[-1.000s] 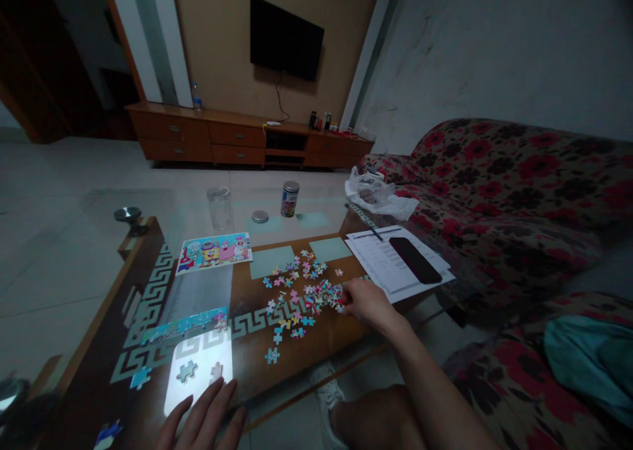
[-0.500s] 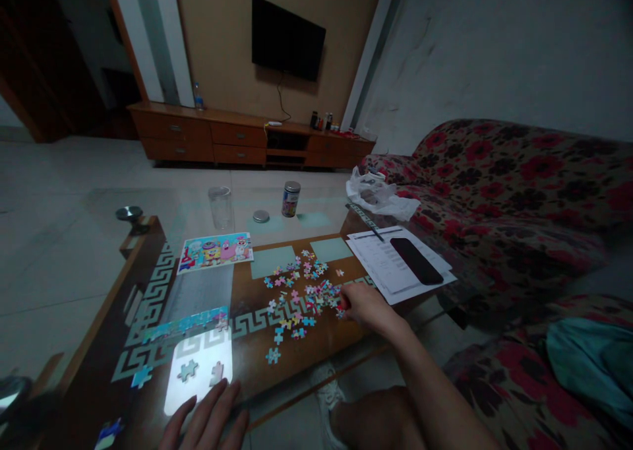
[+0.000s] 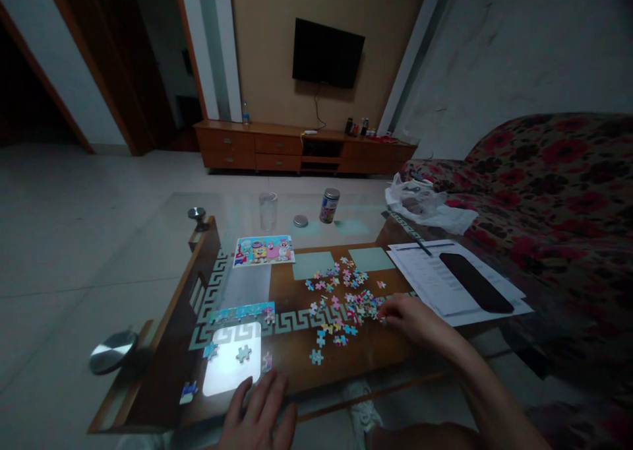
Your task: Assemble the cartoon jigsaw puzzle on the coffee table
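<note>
Loose jigsaw pieces (image 3: pixel 363 305) lie in a scattered pile on the glass table. At the pile's right edge is my right hand (image 3: pixel 408 315), its fingers curled together and touching down beside the pieces; whatever they hold is hidden. My left hand (image 3: pixel 260 414) rests at the table's near edge, fingers spread, with nothing in it. A pink piece (image 3: pixel 267 361) lies just beyond its fingertips, and a pale green piece (image 3: pixel 243 353) sits in a bright reflection. Beyond them runs a joined strip of puzzle (image 3: pixel 242 312). The cartoon picture sheet (image 3: pixel 264 251) lies farther back.
A clear jar (image 3: pixel 268 211), a round lid (image 3: pixel 300 221) and a printed tin (image 3: pixel 329 206) stand at the back. To the right, a black phone (image 3: pixel 475 283) and a pen (image 3: pixel 420 244) lie on papers (image 3: pixel 435 298), near a plastic bag (image 3: pixel 425 206).
The view has swung left, so everything sits farther right in the picture. My right hand stays at the pile's edge, and my left hand remains spread at the near edge.
</note>
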A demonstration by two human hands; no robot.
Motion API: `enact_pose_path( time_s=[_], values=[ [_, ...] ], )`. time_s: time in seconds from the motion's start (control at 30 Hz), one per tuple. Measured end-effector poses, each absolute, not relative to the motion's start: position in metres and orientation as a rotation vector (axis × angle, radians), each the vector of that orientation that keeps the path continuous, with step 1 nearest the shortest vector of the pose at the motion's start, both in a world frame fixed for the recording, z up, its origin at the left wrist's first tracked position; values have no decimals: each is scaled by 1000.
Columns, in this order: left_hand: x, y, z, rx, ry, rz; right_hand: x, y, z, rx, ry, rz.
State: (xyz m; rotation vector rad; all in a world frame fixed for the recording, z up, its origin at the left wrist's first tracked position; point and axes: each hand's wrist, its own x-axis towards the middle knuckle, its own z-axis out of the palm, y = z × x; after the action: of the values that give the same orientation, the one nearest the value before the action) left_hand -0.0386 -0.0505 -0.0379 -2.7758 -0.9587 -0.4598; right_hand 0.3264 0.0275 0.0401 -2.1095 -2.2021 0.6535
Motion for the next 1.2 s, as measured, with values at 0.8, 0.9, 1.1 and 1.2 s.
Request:
enact_pose_path(
  time_s=[0.8,0.9,1.1,1.2],
  values=[
    [-28,-32,-13,-2744,-1662,-282,126,57,30,-1435,-2249,789],
    [-34,-27,4,-2780,-1743,-217,121,59,30,-1429,-2235,794],
    [-36,-24,15,-2834,-1810,-124,126,61,32,-1577,-2212,706],
    [-33,-24,17,-2852,-1824,-117,129,58,33,-1698,-2239,714]
  ],
)
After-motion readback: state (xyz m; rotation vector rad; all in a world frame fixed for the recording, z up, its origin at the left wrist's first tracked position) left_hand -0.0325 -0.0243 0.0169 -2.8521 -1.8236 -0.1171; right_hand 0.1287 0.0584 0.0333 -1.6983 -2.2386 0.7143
